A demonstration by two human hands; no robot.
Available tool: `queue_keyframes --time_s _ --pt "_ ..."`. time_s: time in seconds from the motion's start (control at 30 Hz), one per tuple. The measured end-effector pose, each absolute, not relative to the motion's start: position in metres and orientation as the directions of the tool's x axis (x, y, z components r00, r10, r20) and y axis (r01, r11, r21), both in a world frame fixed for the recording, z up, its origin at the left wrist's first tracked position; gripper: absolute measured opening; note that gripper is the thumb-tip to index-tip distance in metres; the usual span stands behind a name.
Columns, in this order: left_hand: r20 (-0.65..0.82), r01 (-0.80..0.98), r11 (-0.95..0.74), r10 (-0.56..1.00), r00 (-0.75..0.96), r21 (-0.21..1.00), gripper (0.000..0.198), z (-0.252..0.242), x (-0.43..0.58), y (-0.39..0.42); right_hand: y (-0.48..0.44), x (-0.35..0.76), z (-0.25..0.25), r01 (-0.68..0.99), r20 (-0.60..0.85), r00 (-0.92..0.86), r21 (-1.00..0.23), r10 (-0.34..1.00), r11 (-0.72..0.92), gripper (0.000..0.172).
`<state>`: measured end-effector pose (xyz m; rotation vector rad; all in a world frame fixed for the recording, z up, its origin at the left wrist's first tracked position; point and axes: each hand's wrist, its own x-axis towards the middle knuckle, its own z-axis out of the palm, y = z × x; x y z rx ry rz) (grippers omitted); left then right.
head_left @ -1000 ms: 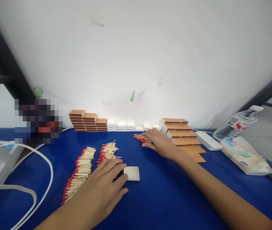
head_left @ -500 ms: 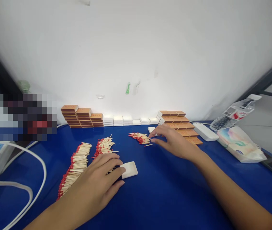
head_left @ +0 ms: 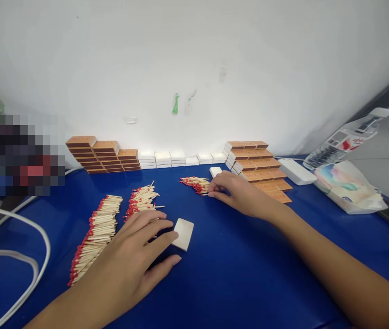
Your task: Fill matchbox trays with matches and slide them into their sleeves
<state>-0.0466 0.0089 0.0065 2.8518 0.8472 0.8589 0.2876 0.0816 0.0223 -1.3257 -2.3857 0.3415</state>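
My left hand (head_left: 139, 256) rests over the blue table with its fingers apart, a fingertip touching the edge of a white matchbox tray (head_left: 183, 234). Partly under it lies a middle heap of red-headed matches (head_left: 143, 198), and a longer row of matches (head_left: 95, 235) runs along its left. Farther right, my right hand (head_left: 237, 194) has thumb and fingers pinched at the stick end of a match, beside a small pile of matches (head_left: 196, 185). Behind those fingers another white tray (head_left: 215, 172) shows in part.
Orange matchbox sleeves stand stacked at the back left (head_left: 103, 157) and in steps at the right (head_left: 256, 164). White trays (head_left: 163, 159) are piled between them along the wall. At right are a white device (head_left: 297, 172), a tissue pack (head_left: 350, 187) and a bottle (head_left: 341, 139); cables (head_left: 45, 249) curve at left.
The white tray by my left hand has turned to a more upright angle, and those fingers have loosened around it. My right fingers have closed at the loose match beside the small pile. The view has shifted.
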Motion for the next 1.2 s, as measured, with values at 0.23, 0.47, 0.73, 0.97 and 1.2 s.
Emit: queue_keyframes --time_s 0.23,0.47,0.73,0.97,1.2 --pt "0.519 0.467 -0.86 0.501 0.693 0.206 0.007 0.009 -0.047 0.009 0.084 0.284 0.018 0.741 0.261 -0.488 -0.38 0.833 0.553 0.009" --pt "0.533 0.466 -0.859 0.501 0.682 0.211 0.009 0.011 -0.048 0.01 0.084 0.284 0.016 0.725 0.283 -0.498 -0.382 0.82 0.573 0.01" --pt "0.548 0.484 -0.843 0.525 0.651 0.232 0.012 0.012 -0.049 0.009 0.083 0.28 0.021 0.734 0.252 -0.491 -0.395 0.834 0.552 0.019" --pt "0.517 0.547 -0.816 0.556 0.651 0.189 0.03 0.013 -0.048 0.008 0.071 0.273 0.029 0.758 0.174 -0.485 -0.406 0.857 0.511 0.021" --pt "0.565 0.596 -0.795 0.544 0.62 0.113 0.041 0.008 -0.045 0.007 0.052 0.256 0.039 0.697 0.221 -0.529 -0.437 0.819 0.568 0.017"
